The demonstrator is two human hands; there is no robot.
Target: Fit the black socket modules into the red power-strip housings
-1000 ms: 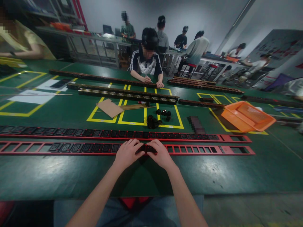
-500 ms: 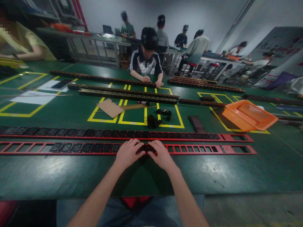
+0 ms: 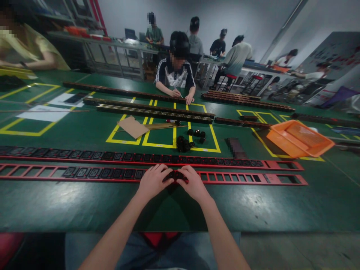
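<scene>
Both of my hands are at the middle of the nearer red slotted strip (image 3: 287,179). My left hand (image 3: 154,180) curls over the strip, its fingers closed on a small black part (image 3: 169,175). Opposite it, my right hand (image 3: 192,182) is closed on a black part (image 3: 179,175) close beside the first. Black socket modules (image 3: 105,173) fill several slots left of my left hand; slots at the strip's far left and right of my right hand are open. Behind lies a second red strip (image 3: 287,165), lined with black modules.
An orange basket (image 3: 300,138) stands at the right. Loose black parts (image 3: 184,144), brown cardboard (image 3: 132,127) and long dark rails (image 3: 154,112) lie beyond the strips. Across the table a person (image 3: 176,75) leans over a rail.
The whole view has shifted slightly, with the scene a little further right in the picture. My hands keep their place on the strip, with hardly any change in the fingers.
</scene>
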